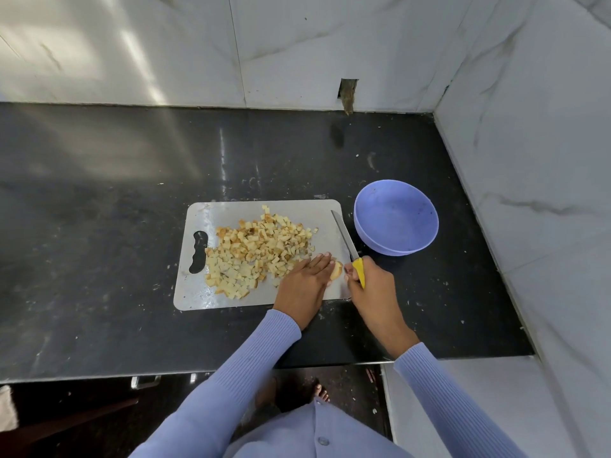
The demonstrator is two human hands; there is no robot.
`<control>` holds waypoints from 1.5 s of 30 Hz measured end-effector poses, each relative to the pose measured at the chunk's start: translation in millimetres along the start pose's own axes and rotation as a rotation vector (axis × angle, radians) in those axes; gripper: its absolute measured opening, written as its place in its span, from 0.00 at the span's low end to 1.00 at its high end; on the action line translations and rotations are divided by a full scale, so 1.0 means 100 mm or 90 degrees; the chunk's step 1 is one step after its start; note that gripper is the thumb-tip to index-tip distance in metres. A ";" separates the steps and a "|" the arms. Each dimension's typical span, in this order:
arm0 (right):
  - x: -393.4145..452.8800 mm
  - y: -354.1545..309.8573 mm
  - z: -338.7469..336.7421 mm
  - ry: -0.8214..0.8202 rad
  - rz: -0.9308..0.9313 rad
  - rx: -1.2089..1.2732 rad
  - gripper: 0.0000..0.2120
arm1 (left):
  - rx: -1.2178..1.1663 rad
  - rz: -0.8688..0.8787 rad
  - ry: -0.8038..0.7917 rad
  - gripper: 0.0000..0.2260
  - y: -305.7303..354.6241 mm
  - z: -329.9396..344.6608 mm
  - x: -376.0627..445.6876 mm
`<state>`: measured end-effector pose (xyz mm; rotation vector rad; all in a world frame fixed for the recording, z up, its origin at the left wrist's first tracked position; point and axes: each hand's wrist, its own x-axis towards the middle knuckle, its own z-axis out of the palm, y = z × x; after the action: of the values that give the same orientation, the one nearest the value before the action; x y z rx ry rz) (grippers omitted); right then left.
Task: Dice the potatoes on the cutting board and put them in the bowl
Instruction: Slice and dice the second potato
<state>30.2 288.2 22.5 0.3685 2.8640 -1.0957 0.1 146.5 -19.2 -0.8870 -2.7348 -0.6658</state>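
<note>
A metal cutting board [198, 292] lies on the black counter with a large heap of diced potato [258, 252] spread over its middle. At the board's near right corner my left hand [305, 282] lies flat, fingers straight, over a small uncut potato piece [336, 270]. My right hand [367, 279] grips the yellow handle of a knife [345, 238], whose blade points away over the board's right edge. An empty purple bowl [396, 217] stands just right of the board.
The black counter [115, 209] runs from the marble back wall to a marble side wall [545, 193] on the right. Its front edge lies close below my forearms. Small scraps are scattered on the counter around the board.
</note>
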 end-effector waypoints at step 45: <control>-0.22 -0.19 0.05 -0.169 0.098 -0.236 0.14 | -0.016 -0.147 0.063 0.08 0.20 0.02 0.00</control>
<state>47.3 266.7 33.6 0.3780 2.6689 -0.5268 11.5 162.0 -14.0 -0.5304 -2.7681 -0.7639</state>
